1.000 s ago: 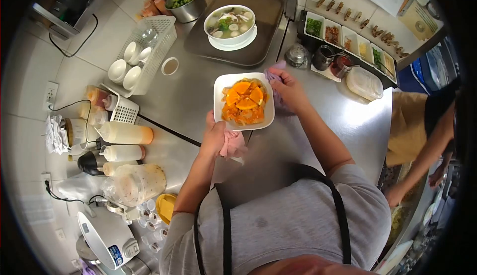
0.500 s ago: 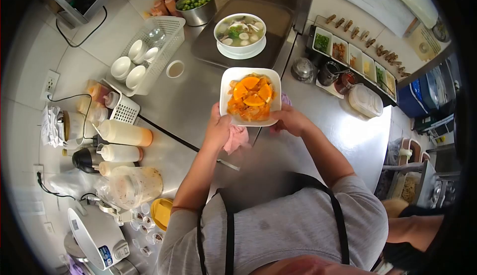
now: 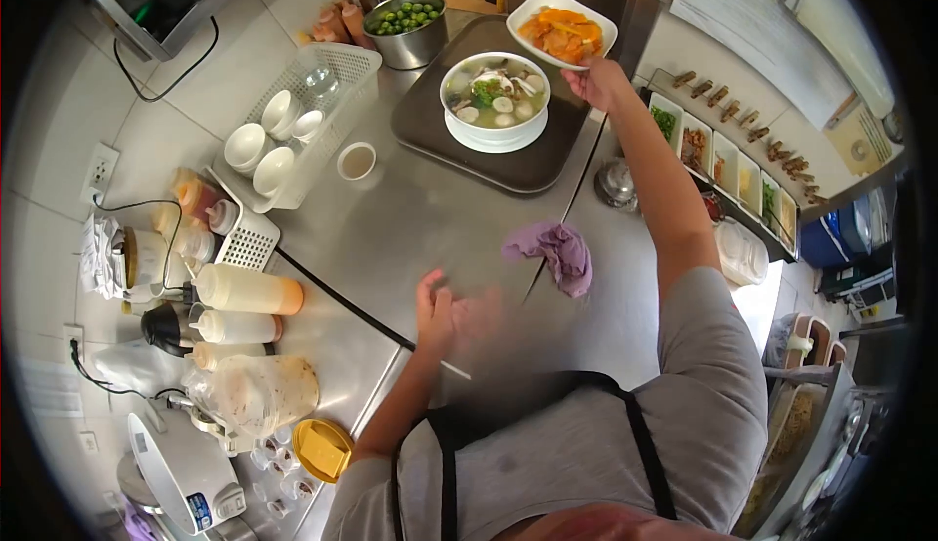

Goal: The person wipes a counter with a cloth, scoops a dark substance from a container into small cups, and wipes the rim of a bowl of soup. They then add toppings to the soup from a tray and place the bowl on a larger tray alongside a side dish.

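At the tray's far right, my right hand (image 3: 598, 82) grips the near edge of a white square dish (image 3: 528, 44) holding orange slices over reddish-orange food. The dish is tilted and overlaps the corner of the dark tray (image 3: 528, 177). Beside it on the tray, a white bowl (image 3: 496, 136) of soup with mushrooms, pale round slices and greens stands on a saucer. Low over the steel counter is my left hand (image 3: 442, 314), its fingers partly smeared by motion; I cannot tell whether it holds anything. A crumpled purple cloth (image 3: 559, 253) lies to its right.
A white basket (image 3: 332, 140) with small bowls and a cup of brown liquid (image 3: 357, 161) stand left of the tray. A metal pot (image 3: 415, 47) of green limes sits behind. Squeeze bottles (image 3: 249, 289) line the left; topping containers (image 3: 718, 160) and a metal jar (image 3: 616, 182) stand right.
The dish has gone from both hands to my right hand alone, moving forward and right over the tray. My left hand has let go and drawn back. The purple cloth is now uncovered.
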Motion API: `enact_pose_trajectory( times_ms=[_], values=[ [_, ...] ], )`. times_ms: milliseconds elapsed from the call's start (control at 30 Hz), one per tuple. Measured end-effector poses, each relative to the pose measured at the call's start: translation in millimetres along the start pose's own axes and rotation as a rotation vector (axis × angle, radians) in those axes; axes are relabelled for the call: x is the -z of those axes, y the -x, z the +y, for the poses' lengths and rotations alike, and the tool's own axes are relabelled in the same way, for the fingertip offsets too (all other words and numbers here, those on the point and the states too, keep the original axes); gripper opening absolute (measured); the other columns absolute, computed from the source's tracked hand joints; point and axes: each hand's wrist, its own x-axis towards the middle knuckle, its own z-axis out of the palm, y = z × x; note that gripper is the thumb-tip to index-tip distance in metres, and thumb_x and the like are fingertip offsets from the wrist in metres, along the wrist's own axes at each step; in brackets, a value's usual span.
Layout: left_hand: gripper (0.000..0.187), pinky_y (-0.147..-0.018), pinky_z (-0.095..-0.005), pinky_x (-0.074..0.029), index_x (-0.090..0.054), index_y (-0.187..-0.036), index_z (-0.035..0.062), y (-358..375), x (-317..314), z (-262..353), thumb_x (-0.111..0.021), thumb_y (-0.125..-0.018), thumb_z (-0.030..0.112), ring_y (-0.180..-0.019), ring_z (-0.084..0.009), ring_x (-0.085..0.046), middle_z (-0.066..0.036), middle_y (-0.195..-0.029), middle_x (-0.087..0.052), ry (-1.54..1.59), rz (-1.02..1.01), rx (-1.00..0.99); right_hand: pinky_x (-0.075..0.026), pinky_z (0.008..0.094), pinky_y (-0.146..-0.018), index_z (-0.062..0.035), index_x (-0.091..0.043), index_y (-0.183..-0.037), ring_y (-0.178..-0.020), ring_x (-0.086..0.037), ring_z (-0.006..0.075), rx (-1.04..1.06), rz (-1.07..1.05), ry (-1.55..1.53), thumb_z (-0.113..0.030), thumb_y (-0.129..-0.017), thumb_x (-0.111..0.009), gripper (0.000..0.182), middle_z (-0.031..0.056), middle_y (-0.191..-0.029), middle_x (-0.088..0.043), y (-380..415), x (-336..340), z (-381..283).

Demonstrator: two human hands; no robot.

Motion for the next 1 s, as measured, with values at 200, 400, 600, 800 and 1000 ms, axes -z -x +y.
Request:
enact_pose_trajectory(
  times_ms=[200, 400, 600, 800, 1000],
  values=[
    [0.025, -0.059, -0.0201, -0.038, -0.040, -0.104, 0.0019, 9.7, 5.4, -12.3, -0.037, -0.079, 0.000, -0.062, -0.0090, -0.045, -0.005, -0.070, -0.049, 0.048, -0.045, -0.181, -0.045, 0.0265, -0.053, -0.0039, -0.042, -0.104, -0.063, -0.054, 0.0153, 0.001, 0.189, -0.096, -0.011, -0.083, -0.032, 0.023, 0.0079, -0.081, -0.054, -88.9, 19.4, 31.6],
    [0.023, -0.061, -0.0210, -0.039, -0.041, -0.103, 0.0015, 8.0, 11.2, -19.1, -0.039, -0.080, 0.000, -0.064, -0.0080, -0.045, -0.003, -0.073, -0.048, 0.032, -0.092, -0.248, -0.047, 0.0284, -0.053, -0.0084, -0.042, -0.107, -0.061, -0.056, 0.0162, -0.097, 0.203, -0.011, -0.015, -0.085, -0.035, 0.024, 0.0085, -0.078, -0.056, -99.0, 37.4, 70.9],
    [0.014, -0.061, -0.0212, -0.039, -0.047, -0.096, 0.0026, 9.5, 9.0, -13.8, -0.040, -0.086, 0.010, -0.068, -0.0080, -0.046, -0.004, -0.076, -0.051, -0.120, -0.008, -0.231, -0.047, 0.0266, -0.054, -0.0032, -0.043, -0.112, -0.059, -0.057, 0.0150, 0.116, 0.233, 0.524, -0.028, -0.083, -0.048, 0.039, 0.0081, -0.077, -0.058, -4.6, 24.3, 73.7],
    [0.021, -0.055, -0.0228, -0.039, -0.045, -0.103, 0.0032, -3.2, 13.8, -42.1, -0.041, -0.083, 0.006, -0.061, -0.0072, -0.043, 0.000, -0.072, -0.048, -0.026, -0.053, -0.256, -0.037, 0.0359, -0.083, -0.0069, -0.049, -0.111, -0.097, -0.048, 0.0271, 0.449, -0.517, 0.969, -0.025, -0.072, -0.062, 0.045, 0.0138, -0.104, -0.051, 143.6, 40.3, 186.9],
    [0.044, -0.073, -0.0316, -0.042, -0.041, -0.110, 0.0031, -5.0, -18.8, -25.7, -0.035, -0.087, 0.040, -0.083, -0.0197, -0.051, -0.013, -0.091, -0.052, -0.285, 0.207, -0.145, -0.027, 0.0423, -0.091, -0.0088, -0.040, -0.120, -0.110, -0.034, 0.0355, 0.704, -0.612, 1.158, -0.042, -0.069, -0.060, 0.064, 0.0195, -0.119, -0.038, 238.6, -24.4, 230.3]
  ],
)
